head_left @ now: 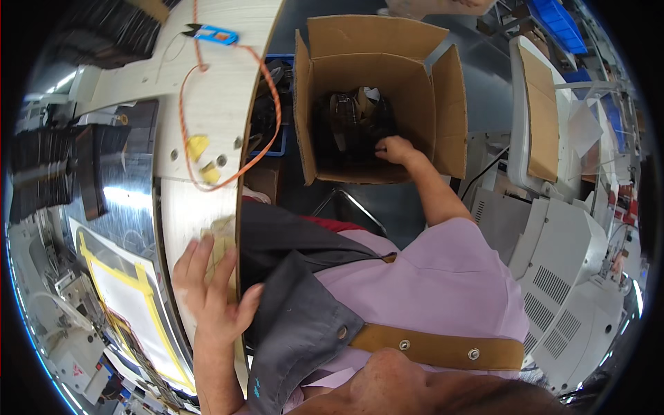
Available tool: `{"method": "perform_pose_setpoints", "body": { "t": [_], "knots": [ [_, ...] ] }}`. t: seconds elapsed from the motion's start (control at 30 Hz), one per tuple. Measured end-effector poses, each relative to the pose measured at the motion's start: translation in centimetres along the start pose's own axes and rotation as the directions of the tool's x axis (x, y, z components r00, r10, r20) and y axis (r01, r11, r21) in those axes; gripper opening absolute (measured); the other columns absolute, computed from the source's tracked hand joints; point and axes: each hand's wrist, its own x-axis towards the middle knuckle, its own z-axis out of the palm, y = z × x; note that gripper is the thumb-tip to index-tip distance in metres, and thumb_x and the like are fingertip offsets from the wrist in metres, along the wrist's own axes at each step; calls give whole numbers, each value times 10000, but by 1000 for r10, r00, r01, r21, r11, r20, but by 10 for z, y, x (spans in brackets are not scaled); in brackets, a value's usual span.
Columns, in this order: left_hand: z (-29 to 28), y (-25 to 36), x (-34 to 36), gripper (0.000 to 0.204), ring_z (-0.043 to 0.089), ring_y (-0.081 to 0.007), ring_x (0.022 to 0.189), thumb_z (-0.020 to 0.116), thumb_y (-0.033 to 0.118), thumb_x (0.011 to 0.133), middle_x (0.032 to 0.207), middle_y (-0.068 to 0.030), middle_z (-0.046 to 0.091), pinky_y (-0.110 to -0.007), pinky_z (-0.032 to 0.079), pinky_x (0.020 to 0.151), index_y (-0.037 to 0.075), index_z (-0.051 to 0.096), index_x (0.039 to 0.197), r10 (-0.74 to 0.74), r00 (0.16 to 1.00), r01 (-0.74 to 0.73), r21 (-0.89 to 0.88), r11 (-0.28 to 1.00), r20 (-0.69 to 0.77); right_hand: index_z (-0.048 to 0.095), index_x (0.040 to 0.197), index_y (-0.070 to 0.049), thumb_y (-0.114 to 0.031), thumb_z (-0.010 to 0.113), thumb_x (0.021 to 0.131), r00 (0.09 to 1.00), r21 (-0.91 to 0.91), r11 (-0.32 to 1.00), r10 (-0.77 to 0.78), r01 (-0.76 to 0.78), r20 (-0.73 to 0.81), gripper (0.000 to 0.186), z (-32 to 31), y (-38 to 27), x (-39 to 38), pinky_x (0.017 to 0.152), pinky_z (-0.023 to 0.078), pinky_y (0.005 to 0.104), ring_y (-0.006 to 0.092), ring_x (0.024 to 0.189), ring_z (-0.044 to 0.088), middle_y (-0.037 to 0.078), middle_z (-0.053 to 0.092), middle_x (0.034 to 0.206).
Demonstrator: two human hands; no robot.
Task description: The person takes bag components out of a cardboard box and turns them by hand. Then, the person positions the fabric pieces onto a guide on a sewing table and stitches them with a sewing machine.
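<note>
Right hand (395, 149) reaching into cardboard box (443, 83), grip closing on dark parts (353, 117). Left hand (211, 290) released, bracing on surface (207, 104). Risking tipping box.

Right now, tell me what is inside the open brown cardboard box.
The open brown cardboard box holds a pile of dark, shiny items with a pale scrap among them. The right hand reaches into it, touching the pile. What those items are is unclear, and the box bottom is covered.
</note>
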Motion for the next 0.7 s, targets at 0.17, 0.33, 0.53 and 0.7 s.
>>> {"method": "perform_pose_setpoints", "body": {
  "t": [0.17, 0.33, 0.53, 0.7],
  "knots": [
    [21, 29, 70, 929, 168, -500, 1460, 789, 271, 770, 1580, -276, 226, -595, 157, 1156, 93, 289, 1533, -136, 986, 119, 157, 980, 100, 714, 1156, -163, -354, 661, 885, 954, 83, 967, 219, -240, 206, 336, 56, 67, 31, 1001, 481, 421, 294, 1170, 613, 109, 669, 1231],
    [28, 25, 82, 929, 142, -513, 1464, 768, 205, 786, 1583, -295, 198, -612, 140, 1154, 104, 245, 1548, -176, 972, 141, 212, 967, 155, 676, 1222, -130, -313, 662, 892, 954, 144, 955, 228, -258, 195, 378, 82, 63, 77, 1013, 468, 408, 311, 1170, 609, 131, 658, 1243],
    [33, 24, 91, 892, 147, -560, 1439, 705, 110, 859, 1588, -294, 162, -680, 172, 1117, 210, 170, 1566, -198, 972, 157, 281, 947, 123, 605, 1316, -105, -296, 654, 896, 960, 211, 936, 278, -281, 43, 465, 110, 76, 144, 1071, 433, 404, 320, 1258, 538, 148, 526, 1408],
    [35, 22, 100, 798, 156, -562, 1438, 522, -66, 900, 1591, -306, 122, -681, 183, 1121, 216, 178, 1563, -170, 970, 102, 344, 934, 172, 600, 1324, -94, -284, 633, 910, 951, 5, 958, 283, -286, 124, 457, 106, 74, 181, 1098, 416, 423, 339, 1359, 424, 103, 367, 1538]
  ]
}}
